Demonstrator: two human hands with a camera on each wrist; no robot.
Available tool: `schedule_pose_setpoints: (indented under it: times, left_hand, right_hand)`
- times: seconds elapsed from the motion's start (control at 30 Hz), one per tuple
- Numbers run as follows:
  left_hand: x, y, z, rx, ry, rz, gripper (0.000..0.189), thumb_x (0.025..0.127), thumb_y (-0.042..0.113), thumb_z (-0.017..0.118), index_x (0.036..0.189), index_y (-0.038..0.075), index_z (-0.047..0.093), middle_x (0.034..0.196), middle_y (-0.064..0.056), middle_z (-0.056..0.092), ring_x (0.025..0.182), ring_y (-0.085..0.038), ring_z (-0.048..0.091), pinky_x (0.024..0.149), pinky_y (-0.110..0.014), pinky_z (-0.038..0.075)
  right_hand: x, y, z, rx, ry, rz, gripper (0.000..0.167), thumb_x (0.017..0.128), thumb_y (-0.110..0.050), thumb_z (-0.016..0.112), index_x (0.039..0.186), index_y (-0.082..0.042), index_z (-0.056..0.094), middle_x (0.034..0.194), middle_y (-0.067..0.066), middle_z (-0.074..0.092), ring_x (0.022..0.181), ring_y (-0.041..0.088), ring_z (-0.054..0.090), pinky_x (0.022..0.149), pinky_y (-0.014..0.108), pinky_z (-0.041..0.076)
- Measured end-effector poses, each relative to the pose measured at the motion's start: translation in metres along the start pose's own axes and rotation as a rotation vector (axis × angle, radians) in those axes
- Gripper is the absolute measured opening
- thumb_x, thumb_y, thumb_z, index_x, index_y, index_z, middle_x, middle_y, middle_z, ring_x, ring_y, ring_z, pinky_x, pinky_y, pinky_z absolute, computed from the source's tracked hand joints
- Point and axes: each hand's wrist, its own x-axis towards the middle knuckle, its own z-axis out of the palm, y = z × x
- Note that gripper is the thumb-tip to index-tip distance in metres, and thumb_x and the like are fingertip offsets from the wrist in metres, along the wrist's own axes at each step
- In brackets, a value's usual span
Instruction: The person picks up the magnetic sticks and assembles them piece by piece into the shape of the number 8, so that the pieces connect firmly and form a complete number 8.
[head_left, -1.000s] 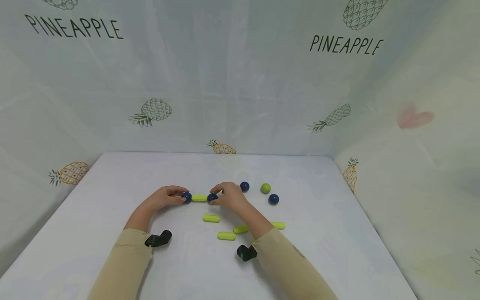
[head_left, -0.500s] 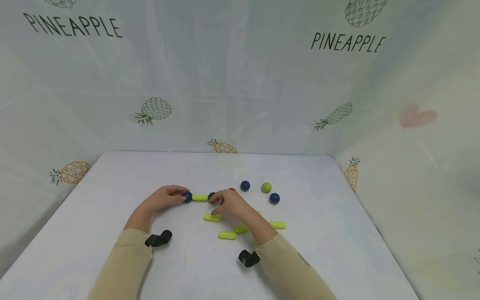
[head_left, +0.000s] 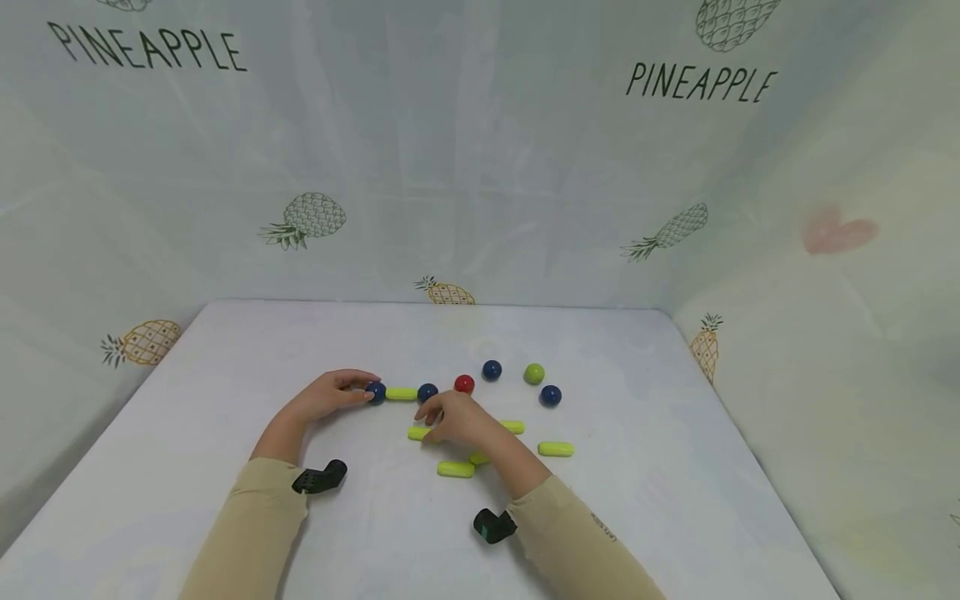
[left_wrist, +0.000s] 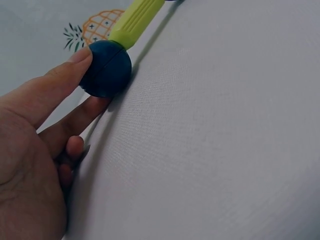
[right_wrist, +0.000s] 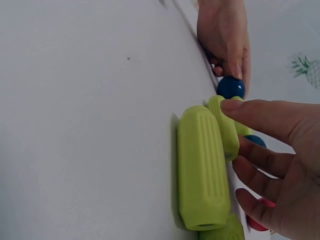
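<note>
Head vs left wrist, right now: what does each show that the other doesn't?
Head only: right hand, red ball, green ball, two farther blue balls, loose green rods.

Left wrist only: lengthwise grooves on the joined rod, a thin line across the held blue ball.

Both: left hand holding that ball, the joined rod, second blue ball (just an edge in left wrist), white tabletop, orange pineapple print.

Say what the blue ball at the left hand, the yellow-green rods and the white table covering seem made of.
Blue ball: probably hard plastic, glossy; it glints and a seam crosses it.
Yellow-green rods: likely plastic, satin, with crisp lengthwise grooves.
White table covering: seems woven cloth, matte, maybe coated; fine threadlike texture.
</note>
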Motion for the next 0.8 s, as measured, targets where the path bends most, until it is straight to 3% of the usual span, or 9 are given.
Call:
schedule_pose_setpoints:
  times: [0.27,0.5,0.8]
  left_hand:
    - [-0.0009,-0.0001,0.0036,0.008,0.026,0.015,0.044,0.091,0.033,0.07,0.127,0.008,0.064,0.121,-0.014,0.062,0.1,-0.027,0.052,0.088,-0.046,0.041]
    - [0.0009,-0.0033,0.006,-0.013,0.039,0.0,0.047,0.09,0.035,0.071,0.126,0.007,0.065,0.125,-0.017,0.061,0.118,-0.036,0.051,0.099,-0.056,0.038]
    - [0.0003,-0.003,0.0045,-0.022,0.024,-0.007,0.046,0.09,0.034,0.071,0.127,0.008,0.064,0.126,-0.016,0.06,0.119,-0.036,0.05,0.1,-0.057,0.037]
  right_hand:
    - [0.0011,0.0017,0.0044,-0.011,-0.005,-0.02,0.027,0.078,-0.008,0.082,0.104,-0.015,0.075,0.085,-0.007,0.06,0.079,0.011,0.053,0.072,0.023,0.047]
    - [0.0021,0.0034,0.006,0.01,-0.006,-0.009,0.022,0.079,-0.007,0.081,0.099,-0.016,0.075,0.084,-0.006,0.06,0.08,0.012,0.053,0.073,0.023,0.047]
    - [0.004,0.0048,0.0081,0.051,0.008,-0.03,0.023,0.081,-0.009,0.08,0.102,-0.015,0.074,0.087,-0.008,0.061,0.081,0.011,0.055,0.075,0.024,0.048]
